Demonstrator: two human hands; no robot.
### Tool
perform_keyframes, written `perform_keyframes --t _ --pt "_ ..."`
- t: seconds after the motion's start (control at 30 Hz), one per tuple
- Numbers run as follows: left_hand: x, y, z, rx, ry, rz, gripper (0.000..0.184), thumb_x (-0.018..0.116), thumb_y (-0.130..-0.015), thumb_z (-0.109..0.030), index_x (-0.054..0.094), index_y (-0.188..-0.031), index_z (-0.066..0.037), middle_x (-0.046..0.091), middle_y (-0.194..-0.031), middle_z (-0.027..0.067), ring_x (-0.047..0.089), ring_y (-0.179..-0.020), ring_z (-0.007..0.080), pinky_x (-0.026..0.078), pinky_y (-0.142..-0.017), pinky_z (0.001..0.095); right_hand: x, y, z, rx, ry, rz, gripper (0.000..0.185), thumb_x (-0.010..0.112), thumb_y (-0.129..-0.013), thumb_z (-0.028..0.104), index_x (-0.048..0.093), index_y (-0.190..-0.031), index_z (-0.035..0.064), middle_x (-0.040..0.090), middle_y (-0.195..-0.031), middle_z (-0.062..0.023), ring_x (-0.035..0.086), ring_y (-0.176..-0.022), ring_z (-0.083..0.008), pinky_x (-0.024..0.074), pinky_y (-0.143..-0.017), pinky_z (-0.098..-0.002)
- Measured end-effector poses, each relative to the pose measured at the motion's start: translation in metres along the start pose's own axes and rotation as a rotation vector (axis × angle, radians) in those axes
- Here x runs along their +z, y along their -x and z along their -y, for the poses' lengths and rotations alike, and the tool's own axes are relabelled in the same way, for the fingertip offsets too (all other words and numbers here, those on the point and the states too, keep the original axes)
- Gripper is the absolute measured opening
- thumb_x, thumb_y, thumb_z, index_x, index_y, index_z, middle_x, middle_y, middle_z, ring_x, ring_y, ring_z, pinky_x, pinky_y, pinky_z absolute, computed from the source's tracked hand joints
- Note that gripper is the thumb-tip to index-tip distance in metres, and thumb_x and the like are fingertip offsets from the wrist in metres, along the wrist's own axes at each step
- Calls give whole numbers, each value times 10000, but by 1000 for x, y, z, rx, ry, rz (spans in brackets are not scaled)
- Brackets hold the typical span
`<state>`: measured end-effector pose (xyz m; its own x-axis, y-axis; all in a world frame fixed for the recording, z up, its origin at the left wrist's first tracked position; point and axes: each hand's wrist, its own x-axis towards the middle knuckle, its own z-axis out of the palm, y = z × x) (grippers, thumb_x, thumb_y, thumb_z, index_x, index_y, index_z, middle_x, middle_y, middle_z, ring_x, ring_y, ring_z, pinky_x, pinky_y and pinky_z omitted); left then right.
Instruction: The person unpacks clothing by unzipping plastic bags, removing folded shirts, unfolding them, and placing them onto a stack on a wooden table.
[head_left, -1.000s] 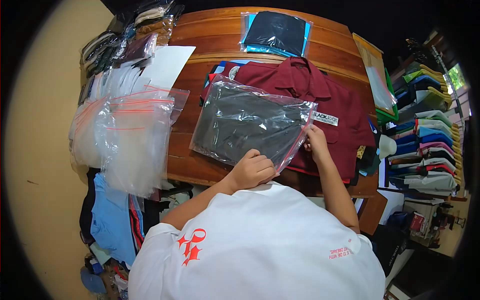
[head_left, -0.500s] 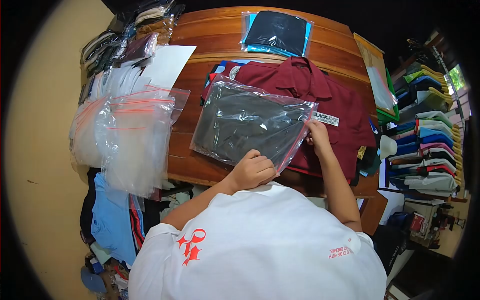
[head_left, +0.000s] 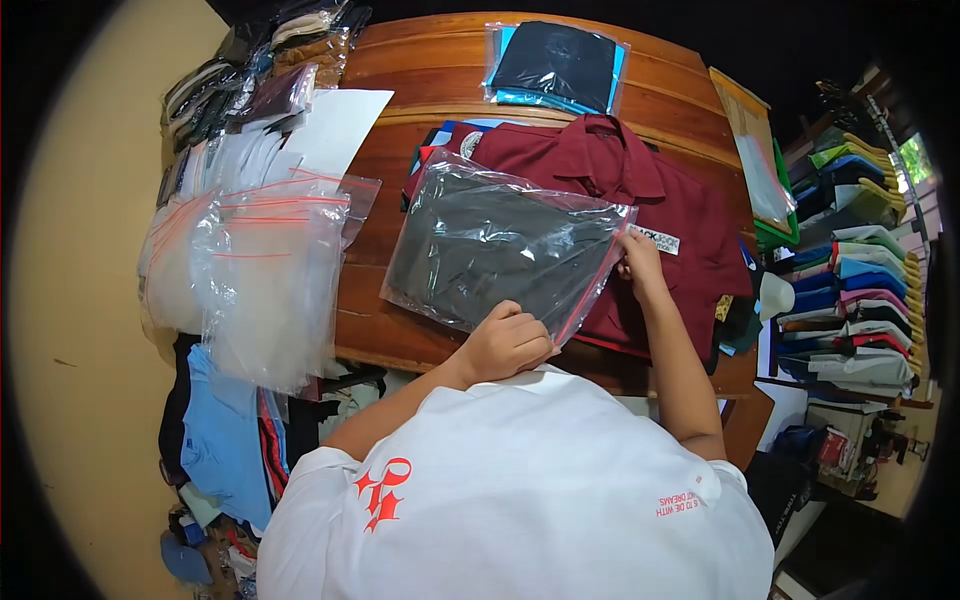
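Observation:
A clear zip bag [head_left: 500, 255] with a dark folded garment inside lies slanted over the table's front part and a maroon shirt [head_left: 690, 215]. Its red seal strip runs along the right edge. At the strip's upper end, my right hand [head_left: 640, 262] pinches the bag's edge between thumb and fingers. Near the strip's lower end, my left hand [head_left: 508, 340] is closed on the bag's lower corner, its fingertips partly hidden. The maroon shirt, collar pointing away from me, rests under the bag on other clothes and carries a white label.
Several clear bags with red strips [head_left: 270, 285] are piled at left. Bagged garments [head_left: 557, 68] lie at the back of the wooden table [head_left: 430, 60]. Clothes on hangers [head_left: 850, 290] line the right side. A light blue garment [head_left: 228, 430] hangs low at left.
My right hand has shifted slightly up and right along the bag's red strip. My left hand and the bag have hardly moved.

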<state>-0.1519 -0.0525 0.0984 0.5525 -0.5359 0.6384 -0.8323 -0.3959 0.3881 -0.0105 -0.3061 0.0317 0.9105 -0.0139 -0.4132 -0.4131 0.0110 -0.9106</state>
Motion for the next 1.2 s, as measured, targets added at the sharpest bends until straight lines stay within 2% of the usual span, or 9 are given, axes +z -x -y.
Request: perform_keyframes --t 0.07,0.13,0.67,0.73,1.07,1.13,1.2 --pt "0 0 1 3 -3 -2 203 713 -764 -131 517 -711 -120 529 -701 -17 538 -658 134 372 -690 297 0 -3 1 -8 5 -4 171 560 -893 224 558 -796 84 512 -573 2 424 -379 -85 264 -336 -224" --pt "0 0 1 0 8 5 155 751 -743 -137 598 -737 -111 597 -709 -22 560 -637 131 365 -662 296 -1 -6 1 0 20 -14 169 556 -893 219 555 -793 83 514 -576 2 424 -377 -87 268 -334 -227" --pt "-2 0 3 -9 17 14 158 755 -732 -129 599 -726 -111 603 -708 -26 567 -641 127 369 -671 293 -4 -20 10 -34 59 -29 152 554 -885 202 566 -800 76 498 -566 13 420 -384 -84 271 -337 -229" --pt "-1 -1 2 -3 15 -14 218 709 -768 -147 511 -680 -129 529 -686 -23 536 -648 129 370 -680 296 -4 -21 13 -42 80 -44 139 552 -879 192 572 -805 75 502 -571 12 427 -392 -83 277 -341 -230" --pt "-4 0 4 3 17 -12 222 708 -767 -139 506 -675 -130 527 -688 -28 532 -645 124 365 -673 289 -9 -36 15 -62 106 -60 154 557 -879 204 561 -784 83 507 -583 12 422 -397 -84 279 -345 -235" --pt "-6 1 4 -1 35 28 165 753 -729 -124 588 -722 -110 605 -713 -19 560 -636 131 370 -665 300 -10 -38 17 -70 112 -78 174 558 -882 216 557 -767 85 509 -577 8 422 -399 -84 281 -347 -236" --pt "-5 1 4 2 33 4 191 732 -747 -134 547 -699 -120 565 -698 -25 546 -642 127 367 -664 294 -12 -39 19 -80 122 -78 185 559 -880 220 552 -752 87 505 -571 8 424 -401 -84 283 -350 -235"
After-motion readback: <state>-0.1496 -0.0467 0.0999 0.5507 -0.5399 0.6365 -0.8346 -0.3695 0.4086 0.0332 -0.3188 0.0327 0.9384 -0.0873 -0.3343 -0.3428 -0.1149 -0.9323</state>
